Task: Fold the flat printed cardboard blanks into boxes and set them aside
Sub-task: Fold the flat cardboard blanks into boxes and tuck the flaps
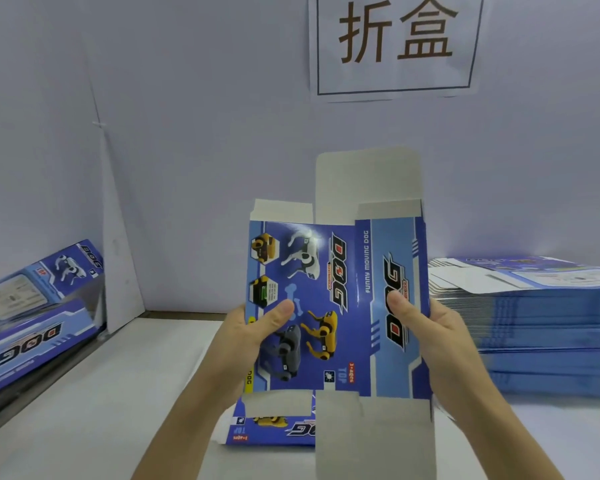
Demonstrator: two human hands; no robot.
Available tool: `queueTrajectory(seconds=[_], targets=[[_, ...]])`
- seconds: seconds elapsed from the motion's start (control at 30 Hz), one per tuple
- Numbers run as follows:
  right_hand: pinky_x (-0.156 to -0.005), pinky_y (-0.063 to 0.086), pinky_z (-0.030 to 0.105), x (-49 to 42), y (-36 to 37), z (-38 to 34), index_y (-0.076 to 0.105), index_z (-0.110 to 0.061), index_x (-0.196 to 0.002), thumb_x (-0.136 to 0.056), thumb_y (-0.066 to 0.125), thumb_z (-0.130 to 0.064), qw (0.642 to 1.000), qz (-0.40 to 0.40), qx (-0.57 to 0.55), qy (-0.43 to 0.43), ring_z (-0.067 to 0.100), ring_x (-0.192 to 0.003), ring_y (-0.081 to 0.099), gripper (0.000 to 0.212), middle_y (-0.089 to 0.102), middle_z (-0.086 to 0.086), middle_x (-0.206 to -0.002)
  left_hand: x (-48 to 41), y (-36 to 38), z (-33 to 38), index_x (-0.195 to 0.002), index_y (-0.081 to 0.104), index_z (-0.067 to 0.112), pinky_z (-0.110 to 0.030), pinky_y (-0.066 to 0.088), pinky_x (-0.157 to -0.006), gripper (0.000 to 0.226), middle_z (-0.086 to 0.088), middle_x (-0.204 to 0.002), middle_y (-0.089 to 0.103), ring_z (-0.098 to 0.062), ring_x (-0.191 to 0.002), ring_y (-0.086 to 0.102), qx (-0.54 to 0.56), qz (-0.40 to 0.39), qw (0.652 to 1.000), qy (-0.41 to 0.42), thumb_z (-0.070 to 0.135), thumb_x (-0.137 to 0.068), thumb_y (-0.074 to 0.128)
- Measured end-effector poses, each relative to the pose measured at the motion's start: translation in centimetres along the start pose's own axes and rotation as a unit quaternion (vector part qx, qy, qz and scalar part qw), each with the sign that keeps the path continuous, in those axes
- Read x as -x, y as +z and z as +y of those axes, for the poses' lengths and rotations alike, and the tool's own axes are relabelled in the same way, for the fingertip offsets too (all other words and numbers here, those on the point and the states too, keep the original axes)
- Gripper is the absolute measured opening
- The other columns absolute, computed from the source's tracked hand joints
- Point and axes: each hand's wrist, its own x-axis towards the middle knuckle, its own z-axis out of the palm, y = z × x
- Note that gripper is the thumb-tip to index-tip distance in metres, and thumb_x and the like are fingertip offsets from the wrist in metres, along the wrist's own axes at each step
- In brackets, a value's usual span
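Blurred blank stack (541,327), right edge cropped.

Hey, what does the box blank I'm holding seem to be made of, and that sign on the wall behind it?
The box blank looks like thin paperboard: smooth blue print outside, possibly coated, with plain greyish unprinted flaps and creased fold lines. The sign looks like matte white paper: flat sheet, dark printed characters, thin border, slightly lifted lower edge.

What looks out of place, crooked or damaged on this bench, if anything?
Nothing looks damaged. The blank held by the left hand and right hand is intact. Only the top sheets of the stack at right sit slightly askew, overhanging toward the middle.
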Motion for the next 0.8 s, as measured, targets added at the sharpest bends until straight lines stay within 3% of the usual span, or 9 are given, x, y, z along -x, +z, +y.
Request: queueTrajectory(seconds=[0.17, 0.23, 0.3, 0.43, 0.53, 0.6, 0.67, 0.73, 0.8], targets=[[-0.057, 0.060, 0.032, 0.4, -0.5, -0.8, 0.064, -0.020, -0.104, -0.069, 0.066, -0.044, 0.998, -0.053, -0.045, 0.005, 0.024, -0.083, 0.075, 0.043, 0.077, 0.005, -0.094, 0.1, 0.4, 0.2, -0.088, 0.072, 0.020, -0.039, 0.061, -0.066, 0.037, -0.009, -0.090, 0.075, -0.025, -0.079, 0.073, 0.008, -0.003, 1.000, 0.018, 0.044, -0.060, 0.070], [-0.054, 0.059, 0.030, 0.5, -0.3, -1.0, 0.067, -0.024, -0.101, -0.072, 0.065, -0.039, 0.997, -0.056, -0.055, -0.016, 0.022, -0.084, 0.075, 0.032, 0.077, 0.003, -0.094, -0.1, 0.3, 0.2, -0.101, 0.070, 0.019, -0.044, 0.060, -0.069, 0.047, -0.008, -0.095, 0.075, -0.026, -0.083, 0.073, 0.021, 0.021, 0.999, 0.024, 0.042, -0.060, 0.070], [-0.056, 0.060, 0.028, 0.6, -0.1, -0.9, 0.070, -0.029, -0.094, -0.075, 0.064, -0.037, 0.997, -0.036, -0.049, -0.040, 0.019, -0.085, 0.074, 0.022, 0.077, 0.001, -0.093, -0.2, 0.2, 0.2, -0.113, 0.062, 0.011, -0.041, 0.060, -0.065, 0.060, -0.009, -0.099, 0.074, -0.026, -0.085, 0.072, 0.030, 0.035, 0.999, 0.025, 0.041, -0.062, 0.070], [-0.059, 0.060, 0.027, 0.8, 0.6, -0.9, 0.069, -0.027, -0.100, -0.078, 0.062, -0.036, 0.997, -0.007, -0.001, -0.081, 0.017, -0.087, 0.074, 0.024, 0.077, -0.003, -0.092, -0.1, 0.2, 0.5, -0.109, 0.063, 0.001, -0.033, 0.057, -0.057, 0.058, -0.016, -0.089, 0.074, -0.030, -0.073, 0.071, 0.057, 0.045, 0.997, 0.023, 0.040, -0.066, 0.069], [-0.081, 0.054, 0.022, 0.6, 0.6, -0.9, 0.060, -0.028, -0.122, -0.081, 0.062, -0.043, 0.992, 0.030, 0.053, -0.111, 0.012, -0.108, 0.066, 0.044, 0.068, -0.006, -0.119, -0.5, 0.6, 0.3, -0.110, 0.065, -0.002, -0.050, 0.056, -0.073, 0.062, -0.031, -0.103, 0.066, -0.043, -0.083, 0.064, 0.109, 0.097, 0.988, 0.042, 0.046, -0.070, 0.067], [-0.099, 0.043, 0.028, 0.2, -0.2, -0.6, 0.042, -0.032, -0.142, -0.083, 0.067, -0.054, 0.987, 0.096, 0.084, -0.093, 0.011, -0.126, 0.049, 0.068, 0.049, -0.007, -0.141, -1.1, 0.9, 0.3, -0.102, 0.072, 0.012, -0.043, 0.060, -0.069, 0.037, -0.017, -0.098, 0.072, -0.033, -0.083, 0.070, 0.229, 0.129, 0.964, 0.031, 0.040, -0.082, 0.061], [-0.111, 0.033, 0.038, 0.0, -0.8, -0.6, 0.032, -0.033, -0.148, -0.069, 0.062, -0.064, 0.987, 0.124, 0.090, -0.054, 0.014, -0.134, 0.040, 0.091, 0.040, -0.007, -0.150, -1.7, 1.8, 0.7, -0.095, 0.072, 0.018, -0.037, 0.060, -0.057, 0.022, -0.007, -0.083, 0.074, -0.022, -0.070, 0.072, 0.371, 0.104, 0.923, 0.003, 0.029, -0.091, 0.054], [-0.109, 0.036, 0.041, -0.1, -0.7, -0.5, 0.040, -0.035, -0.143, -0.059, 0.066, -0.066, 0.995, 0.065, 0.071, -0.023, 0.016, -0.131, 0.047, 0.094, 0.045, -0.006, -0.147, -1.9, 3.1, 0.9, -0.105, 0.065, 0.013, -0.038, 0.061, -0.059, 0.022, -0.008, -0.086, 0.075, -0.022, -0.074, 0.074, 0.471, 0.094, 0.877, -0.001, 0.018, -0.086, 0.055], [-0.099, 0.044, 0.034, 0.2, 0.4, -0.4, 0.050, -0.040, -0.125, -0.057, 0.078, -0.058, 0.998, -0.055, 0.032, 0.010, 0.009, -0.119, 0.057, 0.076, 0.054, -0.005, -0.139, -1.8, 4.6, 0.6, -0.102, 0.064, 0.008, -0.035, 0.060, -0.056, 0.019, -0.012, -0.083, 0.075, -0.021, -0.073, 0.074, 0.518, 0.102, 0.849, -0.020, 0.012, -0.084, 0.057]])
